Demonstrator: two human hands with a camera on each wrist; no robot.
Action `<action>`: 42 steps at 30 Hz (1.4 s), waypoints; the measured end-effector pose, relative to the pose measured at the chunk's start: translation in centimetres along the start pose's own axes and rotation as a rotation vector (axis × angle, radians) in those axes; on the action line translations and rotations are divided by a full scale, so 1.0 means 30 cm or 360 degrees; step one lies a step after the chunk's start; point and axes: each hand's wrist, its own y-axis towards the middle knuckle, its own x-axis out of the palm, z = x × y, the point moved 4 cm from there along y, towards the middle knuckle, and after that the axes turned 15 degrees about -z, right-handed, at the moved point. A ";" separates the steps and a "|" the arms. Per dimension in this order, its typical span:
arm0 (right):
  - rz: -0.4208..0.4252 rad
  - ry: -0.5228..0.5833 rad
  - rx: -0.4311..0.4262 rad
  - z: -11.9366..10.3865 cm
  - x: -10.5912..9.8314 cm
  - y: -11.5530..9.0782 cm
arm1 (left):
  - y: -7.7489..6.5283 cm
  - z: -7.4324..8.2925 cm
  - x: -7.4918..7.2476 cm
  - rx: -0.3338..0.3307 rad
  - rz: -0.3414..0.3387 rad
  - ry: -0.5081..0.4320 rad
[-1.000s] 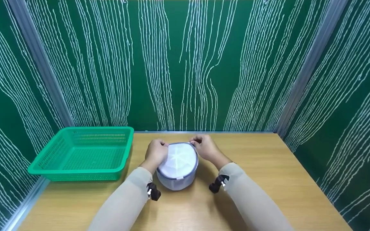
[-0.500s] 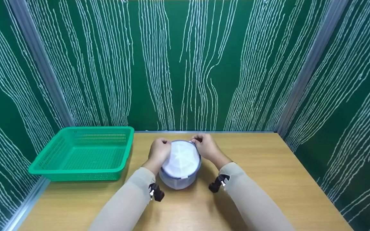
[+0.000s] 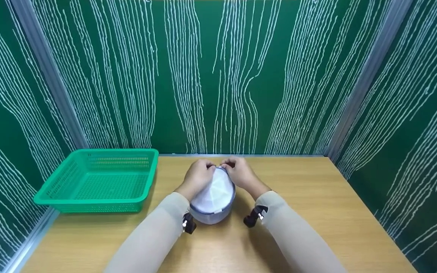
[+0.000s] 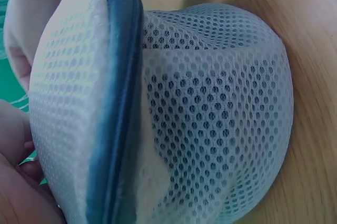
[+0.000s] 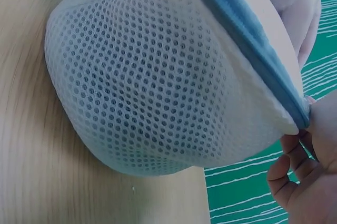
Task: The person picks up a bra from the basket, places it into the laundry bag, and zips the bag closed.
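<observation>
A white mesh laundry bag with a blue zipper around its round top stands on the table between the hands. Its lid is flat, and honeycomb mesh forms the side wall. At the far left of the rim, my left hand pinches the bag's edge; whether it holds the zipper's pull is hidden. My right hand pinches the far right of the rim, close beside the left. In the right wrist view, its fingers meet the end of the blue zipper.
A green plastic basket with slotted walls stands on the left of the wooden table. Green panels with wavy white lines enclose the back and sides. A dark camera mount sits on each wrist.
My left hand has slid right along the far rim, closer to my right hand. The bag has shifted and turned slightly to the right. My right hand has hardly moved.
</observation>
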 end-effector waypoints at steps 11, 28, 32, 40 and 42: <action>0.0014 -0.0047 -0.0080 -0.012 -0.008 -0.002 | -0.012 -0.018 -0.026 -0.0080 0.0094 0.0039; 0.0051 0.0025 0.0020 0.034 -0.059 -0.012 | -0.042 -0.096 -0.045 -0.0329 0.0220 -0.0139; 0.0050 0.0016 0.0014 0.035 -0.060 -0.011 | -0.051 -0.102 -0.034 -0.0345 0.0214 -0.0144; 0.0058 -0.0006 0.0013 0.039 -0.039 -0.005 | -0.051 -0.075 -0.023 -0.0211 0.0217 -0.0104; 0.0059 -0.0018 -0.0009 0.033 -0.031 -0.004 | -0.047 -0.064 -0.020 -0.0175 0.0226 -0.0052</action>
